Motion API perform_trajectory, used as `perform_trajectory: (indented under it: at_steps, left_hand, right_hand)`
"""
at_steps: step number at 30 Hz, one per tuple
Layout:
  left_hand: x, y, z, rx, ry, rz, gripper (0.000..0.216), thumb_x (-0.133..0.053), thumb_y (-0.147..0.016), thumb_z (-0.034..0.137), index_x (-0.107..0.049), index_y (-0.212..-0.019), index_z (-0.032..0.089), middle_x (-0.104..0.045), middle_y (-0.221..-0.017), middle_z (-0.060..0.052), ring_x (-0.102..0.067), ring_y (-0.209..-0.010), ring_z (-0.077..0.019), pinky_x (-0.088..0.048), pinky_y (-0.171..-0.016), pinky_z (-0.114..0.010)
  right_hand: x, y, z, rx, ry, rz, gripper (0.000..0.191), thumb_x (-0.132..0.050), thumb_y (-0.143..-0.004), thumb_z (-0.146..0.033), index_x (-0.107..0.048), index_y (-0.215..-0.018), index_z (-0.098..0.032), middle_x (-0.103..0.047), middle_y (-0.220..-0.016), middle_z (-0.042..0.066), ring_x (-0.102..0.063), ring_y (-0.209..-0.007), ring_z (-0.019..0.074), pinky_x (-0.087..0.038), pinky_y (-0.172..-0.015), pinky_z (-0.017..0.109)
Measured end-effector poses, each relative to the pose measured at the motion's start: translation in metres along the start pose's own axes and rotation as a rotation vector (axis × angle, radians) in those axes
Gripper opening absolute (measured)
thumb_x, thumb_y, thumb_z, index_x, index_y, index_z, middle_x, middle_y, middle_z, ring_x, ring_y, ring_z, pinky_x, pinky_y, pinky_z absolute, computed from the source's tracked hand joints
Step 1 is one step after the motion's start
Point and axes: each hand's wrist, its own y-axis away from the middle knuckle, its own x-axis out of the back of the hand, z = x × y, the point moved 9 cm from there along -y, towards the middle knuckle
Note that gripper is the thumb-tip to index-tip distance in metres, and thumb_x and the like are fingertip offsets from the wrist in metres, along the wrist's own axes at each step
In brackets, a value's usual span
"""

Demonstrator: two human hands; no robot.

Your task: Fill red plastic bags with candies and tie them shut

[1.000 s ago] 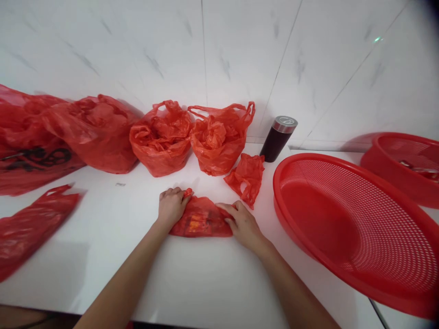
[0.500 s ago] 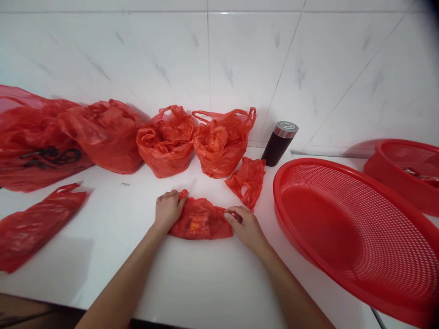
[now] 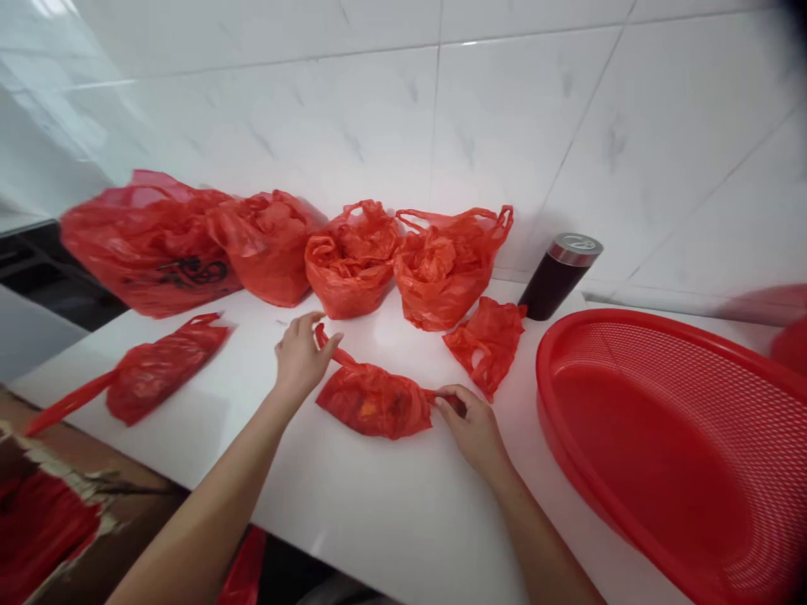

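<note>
A small red plastic bag point(image 3: 378, 407) lies on the white tabletop, with something orange and dark showing dimly through it. My left hand point(image 3: 301, 355) is at its upper left, the bag's handle between thumb and fingers and drawn up from the bag. At the other end my right hand point(image 3: 470, 420) pinches the bag's right corner between thumb and forefinger. What exactly is inside the bag cannot be made out. Just beyond my right hand lies a crumpled red bag point(image 3: 495, 336).
Along the tiled wall stand several bulging red bags point(image 3: 441, 281). A dark tumbler point(image 3: 555, 281) is to their right, and a large red mesh basket point(image 3: 567, 336) fills the right side. Another red bag point(image 3: 157, 370) lies at left. Below it is an open carton point(image 3: 81, 470).
The view has swung left, bringing the carton into sight. My left hand has drawn the bag's handle outward and up. My right hand still pinches the other corner.
</note>
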Motion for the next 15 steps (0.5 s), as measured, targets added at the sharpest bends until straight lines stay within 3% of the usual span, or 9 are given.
perform_trajectory:
  at_steps: [2, 3, 6, 8, 10, 15]
  left_hand:
    - [0.001, 0.002, 0.039, -0.198, 0.021, -0.019, 0.051, -0.043, -0.092, 0.042, -0.040, -0.138, 0.020, -0.044, -0.145, -0.016, -0.039, -0.133, -0.0307, -0.028, -0.106, -0.049]
    - [-0.005, 0.006, 0.057, -0.308, 0.032, -0.090, 0.047, -0.044, -0.092, 0.040, -0.045, -0.135, 0.021, -0.046, -0.144, -0.015, -0.038, -0.134, -0.0293, -0.026, -0.108, -0.047]
    - [-0.035, 0.026, 0.088, -0.505, 0.037, -0.390, 0.023, -0.060, -0.082, 0.036, -0.068, -0.101, 0.025, -0.071, -0.106, -0.006, -0.062, -0.103, -0.0249, -0.038, -0.098, -0.037]
    - [-0.046, 0.036, 0.091, -0.536, 0.031, -0.534, 0.012, -0.064, -0.079, 0.034, -0.070, -0.081, 0.024, -0.073, -0.081, -0.002, -0.065, -0.079, -0.0216, -0.043, -0.086, -0.034]
    - [-0.043, 0.040, 0.088, -0.523, 0.037, -0.615, 0.015, -0.059, -0.082, 0.033, -0.069, -0.075, 0.023, -0.071, -0.074, 0.000, -0.063, -0.070, -0.0189, -0.044, -0.076, -0.030]
    - [0.004, 0.032, 0.061, -0.380, 0.069, -0.610, 0.030, -0.042, -0.092, 0.040, -0.064, -0.085, 0.021, -0.068, -0.079, 0.000, -0.060, -0.070, -0.0161, -0.044, -0.065, -0.024]
  right_hand:
    - [0.004, -0.001, 0.000, 0.036, -0.012, 0.035, 0.022, -0.056, -0.085, -0.037, -0.065, -0.094, -0.020, -0.066, -0.096, 0.005, -0.059, -0.087, 0.0202, -0.045, -0.081, 0.032]
    - [0.007, -0.002, 0.001, 0.045, -0.021, 0.061, 0.023, -0.055, -0.086, -0.037, -0.065, -0.096, -0.020, -0.066, -0.098, 0.006, -0.059, -0.090, 0.0206, -0.045, -0.083, 0.033]
    - [0.016, -0.001, 0.001, 0.051, -0.060, 0.138, 0.026, -0.054, -0.087, -0.038, -0.064, -0.103, -0.020, -0.065, -0.103, 0.007, -0.059, -0.092, 0.0203, -0.045, -0.083, 0.034]
    - [0.021, 0.001, -0.002, 0.063, -0.099, 0.178, 0.028, -0.054, -0.087, -0.039, -0.062, -0.106, -0.021, -0.065, -0.104, 0.006, -0.059, -0.091, 0.0193, -0.046, -0.082, 0.033]
    - [0.023, 0.004, -0.006, 0.072, -0.142, 0.209, 0.029, -0.055, -0.087, -0.041, -0.061, -0.108, -0.022, -0.065, -0.103, 0.006, -0.059, -0.090, 0.0184, -0.046, -0.081, 0.033]
    - [0.020, 0.009, -0.011, 0.059, -0.162, 0.209, 0.031, -0.055, -0.087, -0.043, -0.059, -0.110, -0.022, -0.064, -0.101, 0.005, -0.058, -0.086, 0.0173, -0.047, -0.077, 0.033]
